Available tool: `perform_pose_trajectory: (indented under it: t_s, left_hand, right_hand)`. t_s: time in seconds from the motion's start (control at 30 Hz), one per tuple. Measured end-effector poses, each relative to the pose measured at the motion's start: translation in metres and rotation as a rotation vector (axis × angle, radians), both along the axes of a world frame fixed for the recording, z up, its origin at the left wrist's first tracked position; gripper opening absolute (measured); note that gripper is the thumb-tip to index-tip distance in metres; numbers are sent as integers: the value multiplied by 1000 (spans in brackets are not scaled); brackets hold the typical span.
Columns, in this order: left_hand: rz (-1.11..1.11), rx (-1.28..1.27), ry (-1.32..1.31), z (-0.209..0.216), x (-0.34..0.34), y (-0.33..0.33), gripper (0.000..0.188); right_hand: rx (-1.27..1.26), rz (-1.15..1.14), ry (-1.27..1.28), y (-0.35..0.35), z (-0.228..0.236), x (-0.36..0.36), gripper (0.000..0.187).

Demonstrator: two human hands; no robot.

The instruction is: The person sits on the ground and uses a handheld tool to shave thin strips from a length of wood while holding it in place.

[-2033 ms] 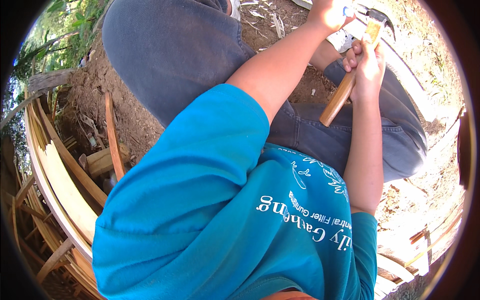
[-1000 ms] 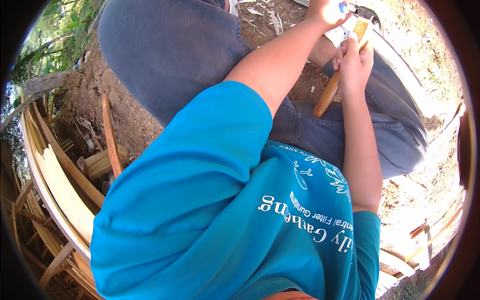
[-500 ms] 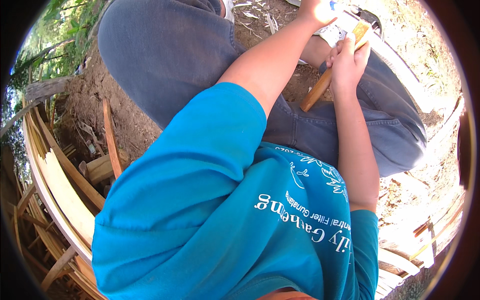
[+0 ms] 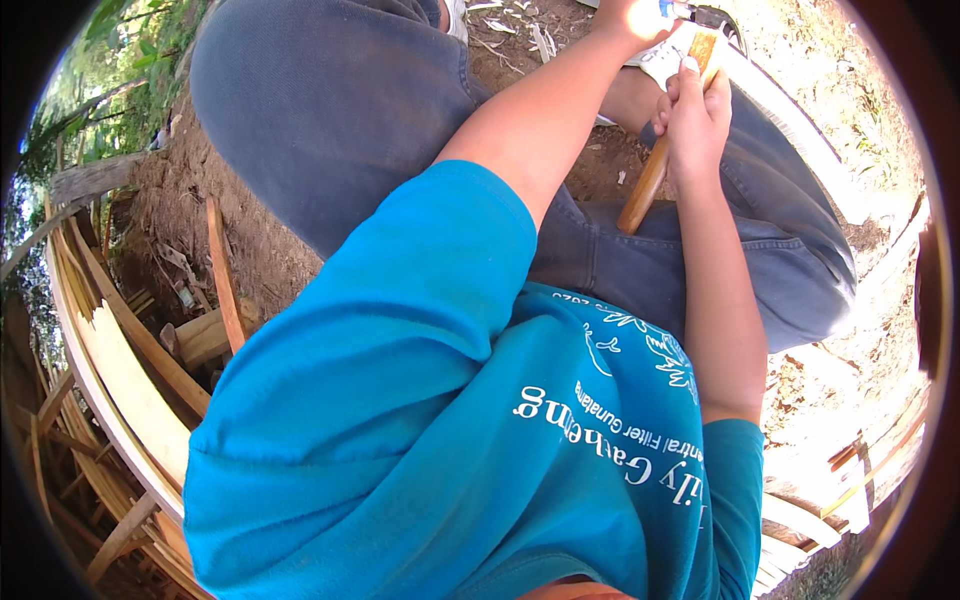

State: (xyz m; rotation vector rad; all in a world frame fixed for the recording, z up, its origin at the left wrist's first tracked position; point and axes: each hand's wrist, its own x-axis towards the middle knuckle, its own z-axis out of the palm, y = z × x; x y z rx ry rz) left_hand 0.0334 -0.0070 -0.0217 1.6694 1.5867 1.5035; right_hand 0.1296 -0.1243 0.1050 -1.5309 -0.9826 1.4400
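Note:
My right hand (image 4: pixel 697 130) is closed round a smooth brown wooden rod (image 4: pixel 648 185), its thumb lying along the upper part. The rod slants from a pale, bare-looking end (image 4: pixel 705 47) beyond the fingers down to a rounded end over my trouser leg. At the top edge, partly cut off and in bright sun, my left hand (image 4: pixel 637 22) is closed on a thing of which only a small blue part (image 4: pixel 667 8) shows. The two hands are close together, the left one farther away. Glare hides whether its thing touches the rod.
I sit with bent legs in dark grey trousers (image 4: pixel 330 110) on bare earth. Pale shavings (image 4: pixel 541 42) lie between my feet. A light shoe (image 4: pixel 658 62) and a black object (image 4: pixel 715 18) are by the hands. Long wood strips (image 4: pixel 130 370) are stacked at the left.
The rod has turned slightly more upright: its far end has shifted left, its near end right and toward me. My right hand has tilted with it; my left hand has moved only a little.

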Motion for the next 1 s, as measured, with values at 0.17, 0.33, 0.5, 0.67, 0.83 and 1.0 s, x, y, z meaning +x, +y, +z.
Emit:
perform_pose_trajectory:
  t_s: [0.17,0.33,0.5,0.67,0.83,1.0]
  left_hand:
    - [6,25,36,3,-6,-4,8]
    - [-80,-92,-105,11,-24,-10,11]
    - [-100,-191,46,9,-33,-7,17]
    - [-97,-27,47,23,-7,-14,12]
    - [-93,-11,17,20,-5,-13,10]
    - [-88,-69,40,15,-6,-7,12]
  right_hand:
    - [6,-90,-16,0,2,-6,11]
    - [5,-74,20,-1,-7,-7,12]
    - [-24,-69,60,0,-3,-16,12]
    - [-5,-115,101,2,8,0,10]
    - [44,-116,104,-3,18,0,12]
    - [58,-92,127,-2,19,2,13]
